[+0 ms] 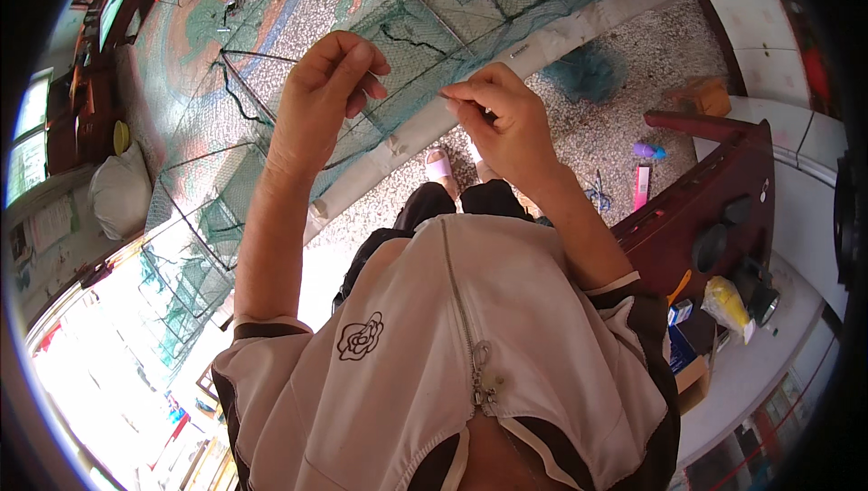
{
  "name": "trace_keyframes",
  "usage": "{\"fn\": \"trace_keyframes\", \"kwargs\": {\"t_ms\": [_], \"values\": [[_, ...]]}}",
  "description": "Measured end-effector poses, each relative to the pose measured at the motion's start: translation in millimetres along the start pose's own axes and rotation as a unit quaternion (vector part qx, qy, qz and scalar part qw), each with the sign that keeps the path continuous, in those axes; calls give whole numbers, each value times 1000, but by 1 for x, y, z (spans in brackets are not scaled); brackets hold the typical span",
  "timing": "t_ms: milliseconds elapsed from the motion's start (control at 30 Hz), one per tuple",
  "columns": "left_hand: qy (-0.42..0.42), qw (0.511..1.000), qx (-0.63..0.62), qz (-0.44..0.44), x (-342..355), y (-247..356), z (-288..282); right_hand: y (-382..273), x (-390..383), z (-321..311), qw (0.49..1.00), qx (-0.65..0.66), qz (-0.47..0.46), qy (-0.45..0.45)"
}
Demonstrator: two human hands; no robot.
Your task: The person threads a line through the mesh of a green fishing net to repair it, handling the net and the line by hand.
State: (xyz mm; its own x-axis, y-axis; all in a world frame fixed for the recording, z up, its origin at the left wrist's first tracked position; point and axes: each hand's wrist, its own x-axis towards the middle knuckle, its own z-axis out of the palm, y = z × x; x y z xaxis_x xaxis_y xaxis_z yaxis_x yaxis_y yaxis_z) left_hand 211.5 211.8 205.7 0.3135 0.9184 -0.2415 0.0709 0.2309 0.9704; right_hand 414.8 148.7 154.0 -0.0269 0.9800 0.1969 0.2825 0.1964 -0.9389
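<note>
I had my left hand (pixel 330 80) loosely curled and my right hand (pixel 508 120) in a pinch, thumb and forefinger close; I couldn't tell whether either gripped a fine thread. Beneath them the green net (pixel 411 34), with its dark bars, stretched across the speckled floor (pixel 592 134) in front of my 2 feet. Along its near edge ran a pale strip (pixel 561 50) with a small dark mark, too tiny to read. To my right, the pink box (pixel 642 186) bore a printed panel, also unreadable. Near the yellow packet (pixel 728 306) was a blue-and-white box (pixel 680 312), its print too small. My shirt (pixel 380 401) carried a flower outline.
</note>
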Motion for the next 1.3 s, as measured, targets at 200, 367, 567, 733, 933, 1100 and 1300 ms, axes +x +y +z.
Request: {"fn": "trace_keyframes", "kwargs": {"t_ms": [200,367,567,733,933,1100,1300], "values": [[17,987,162,-3,-1,-1,11,9,-1,26,990,124,6,62],[77,989,125,-6,-1,-6,15,-2,8,44,987,111,-65,93],[131,983,85,102,-11,-10,23,-24,31,33,969,-160,-164,97],[103,980,16,172,-14,-7,27,-22,40,27,988,-92,-116,50],[98,986,-114,77,-9,-12,17,-52,52,20,966,-11,-250,64],[105,867,335,355,-15,-18,24,-99,46,11,952,57,-300,12],[55,876,375,297,-36,-9,30,-112,48,-14,862,-108,-488,81]]}}
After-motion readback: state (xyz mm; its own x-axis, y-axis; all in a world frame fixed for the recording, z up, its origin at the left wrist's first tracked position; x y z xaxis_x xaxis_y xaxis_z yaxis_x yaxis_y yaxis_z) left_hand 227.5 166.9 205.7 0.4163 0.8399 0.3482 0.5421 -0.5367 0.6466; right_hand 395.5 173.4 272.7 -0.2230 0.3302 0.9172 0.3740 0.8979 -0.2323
